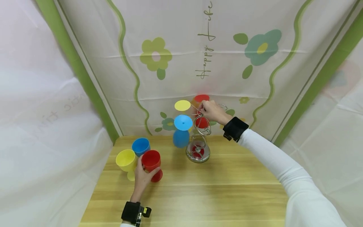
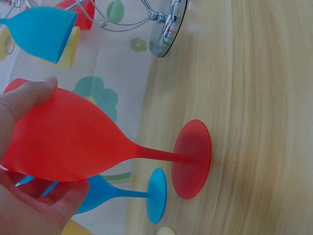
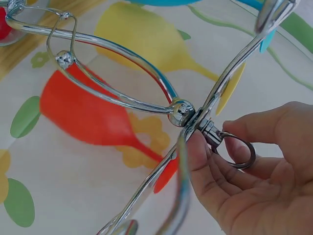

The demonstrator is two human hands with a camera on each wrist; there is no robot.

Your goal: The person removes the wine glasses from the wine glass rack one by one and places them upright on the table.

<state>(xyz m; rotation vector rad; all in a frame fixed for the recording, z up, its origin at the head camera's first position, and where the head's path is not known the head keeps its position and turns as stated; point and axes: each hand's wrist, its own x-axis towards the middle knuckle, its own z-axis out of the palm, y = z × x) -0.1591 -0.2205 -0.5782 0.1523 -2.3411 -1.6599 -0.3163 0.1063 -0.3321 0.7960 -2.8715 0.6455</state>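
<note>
A red goblet stands upright on the table. My left hand grips its bowl, thumb on one side and fingers on the other; the red foot is on the wood in the left wrist view. My right hand is at the top of a silver wire glass rack. In the right wrist view its fingers pinch the knob below the rack's top joint, beside a small metal ring. From the rack hang a red goblet, a yellow goblet and a blue goblet, bowls downward.
Next to the held goblet, a yellow goblet and a blue goblet stand upright at the table's left. A white flowered cloth rises behind the wooden table, close behind the rack, with more cloth at both sides.
</note>
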